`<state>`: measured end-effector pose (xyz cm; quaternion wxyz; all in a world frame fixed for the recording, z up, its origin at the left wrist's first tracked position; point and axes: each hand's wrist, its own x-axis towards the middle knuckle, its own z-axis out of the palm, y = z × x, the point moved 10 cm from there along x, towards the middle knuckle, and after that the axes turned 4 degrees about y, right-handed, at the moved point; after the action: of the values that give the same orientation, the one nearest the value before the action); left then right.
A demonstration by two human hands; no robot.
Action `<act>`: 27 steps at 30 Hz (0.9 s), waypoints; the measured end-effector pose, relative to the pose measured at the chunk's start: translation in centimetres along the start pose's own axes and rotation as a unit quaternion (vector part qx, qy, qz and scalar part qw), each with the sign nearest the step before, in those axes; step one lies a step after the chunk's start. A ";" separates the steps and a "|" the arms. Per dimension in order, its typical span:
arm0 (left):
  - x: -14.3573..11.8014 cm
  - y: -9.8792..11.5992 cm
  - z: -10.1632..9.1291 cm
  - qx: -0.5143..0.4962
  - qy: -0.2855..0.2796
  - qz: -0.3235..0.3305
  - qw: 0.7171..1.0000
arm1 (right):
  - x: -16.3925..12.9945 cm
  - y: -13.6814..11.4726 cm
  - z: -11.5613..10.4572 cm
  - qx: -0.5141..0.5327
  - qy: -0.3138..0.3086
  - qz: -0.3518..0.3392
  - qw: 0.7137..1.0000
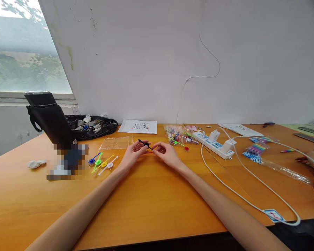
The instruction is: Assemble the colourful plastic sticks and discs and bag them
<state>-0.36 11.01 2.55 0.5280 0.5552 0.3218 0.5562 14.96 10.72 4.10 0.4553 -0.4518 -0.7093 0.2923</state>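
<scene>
A swing of the right arm (217,200) could drag the white cable (299,219) looping across the desk (151,212); a sideways brush of the left forearm (90,205) could scatter the coloured arrows (104,164). Just above the desk, the left hand (134,152) has its fingers gripping the black arrow (146,144), the right hand (169,154) its fingers apparently pinching the tail — too hard a twist might bend it. Hard to make out: the pixelated patch (68,164) below the flask (48,122), the red arrow (148,152) partly covered by the hands, the black arrow's tail tip.
</scene>
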 end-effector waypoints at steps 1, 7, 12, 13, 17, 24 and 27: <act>0.0 0.1 0.0 0.005 0.001 0.003 1.000 | -0.1 -0.1 0.2 0.002 -0.006 -0.001 1.000; 0.1 0.8 -0.2 0.028 0.014 -0.001 1.000 | -0.7 -0.9 1.7 0.015 -0.034 -0.017 0.999; 0.4 1.8 -0.2 0.056 0.011 0.039 0.998 | -0.4 -1.9 0.6 -0.090 -0.032 -0.054 0.994; 0.5 1.8 -0.4 0.054 0.013 0.042 0.998 | -0.2 -2.0 -0.5 -0.153 -0.009 -0.063 0.986; 0.7 1.7 -1.5 0.054 0.044 0.034 0.997 | 0.3 -0.8 -6.7 -0.429 0.089 -0.032 0.898; 0.4 1.5 -1.8 0.074 0.059 0.015 0.995 | 0.1 4.3 -10.0 -0.461 0.010 0.085 0.883; 0.6 1.6 -1.8 0.082 0.057 0.012 0.995 | 0.3 3.5 -6.5 -0.409 -0.055 0.038 0.910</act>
<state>-2.36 11.62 3.90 0.4547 0.5681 0.3890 0.5649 22.13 12.48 3.99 0.1798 -0.6081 -0.7730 0.0174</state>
